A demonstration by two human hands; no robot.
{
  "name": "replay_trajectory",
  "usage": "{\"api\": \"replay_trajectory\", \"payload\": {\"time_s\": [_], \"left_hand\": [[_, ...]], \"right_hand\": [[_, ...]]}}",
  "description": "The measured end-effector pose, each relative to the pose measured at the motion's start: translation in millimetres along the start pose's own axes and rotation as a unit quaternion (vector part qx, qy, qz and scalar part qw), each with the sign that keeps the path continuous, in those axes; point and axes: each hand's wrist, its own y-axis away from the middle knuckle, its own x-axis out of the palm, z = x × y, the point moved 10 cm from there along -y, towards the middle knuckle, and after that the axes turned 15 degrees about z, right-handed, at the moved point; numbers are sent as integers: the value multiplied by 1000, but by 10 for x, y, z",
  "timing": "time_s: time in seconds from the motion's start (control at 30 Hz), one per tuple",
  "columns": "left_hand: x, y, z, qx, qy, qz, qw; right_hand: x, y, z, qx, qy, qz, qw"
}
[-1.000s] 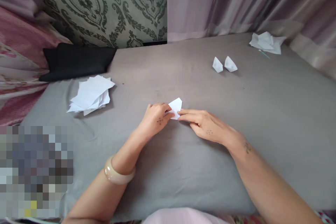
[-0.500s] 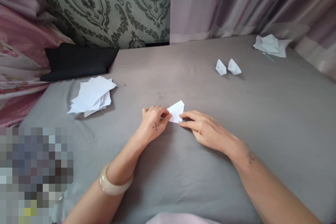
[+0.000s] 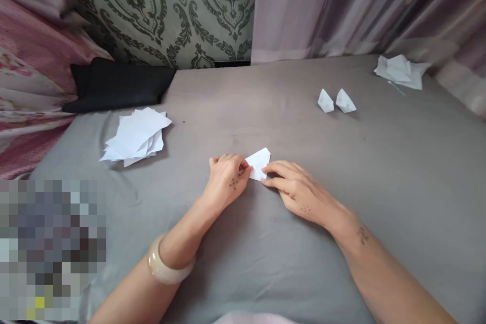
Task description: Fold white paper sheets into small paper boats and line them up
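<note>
A small folded piece of white paper [image 3: 260,163] lies on the grey cloth in front of me, with a pointed top right corner. At its left side my left hand [image 3: 230,177] pinches the paper between thumb and fingers; those fingertips hide that edge. My right hand [image 3: 296,190] holds the paper's lower right edge, its thumb and forefinger stretched towards it with a small gap between them.
A loose stack of white paper [image 3: 136,134] lies at the left, near a folded black cloth [image 3: 121,83]. Two folded paper shapes [image 3: 345,101] stand at the right. More paper [image 3: 402,71] and a thin green stick [image 3: 397,88] lie at the far right, by the curtain [image 3: 296,10].
My left hand has shifted its pinch along the paper's left side, exposing a little more of the sheet. The right fingers stay at the right edge. The whole view has moved slightly.
</note>
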Motion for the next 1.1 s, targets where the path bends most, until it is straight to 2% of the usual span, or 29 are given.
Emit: {"api": "replay_trajectory", "payload": {"time_s": [0.23, 0.37, 0.53, 0.7, 0.9, 1.1], "left_hand": [[8, -30, 3, -21, -8, 11, 1000], [11, -72, -2, -33, -2, 35, 999], [-5, -105, -6, -41, 3, 38, 998], [-11, -97, -26, -38, -13, 36, 999], [3, -61, -20, -24, -15, 14, 1000], [16, -9, 32, -16, -20, -38, 999]], "right_hand": [[-35, -31, 89, -43, 13, -20, 999], [-10, -83, 120, -64, 53, 25, 996], [82, -128, 97, -65, 101, 83, 989], [92, -112, 103, -89, 97, 53, 990], [132, -118, 109, -90, 97, 55, 990], [142, -112, 113, -77, 89, 55, 992]]}}
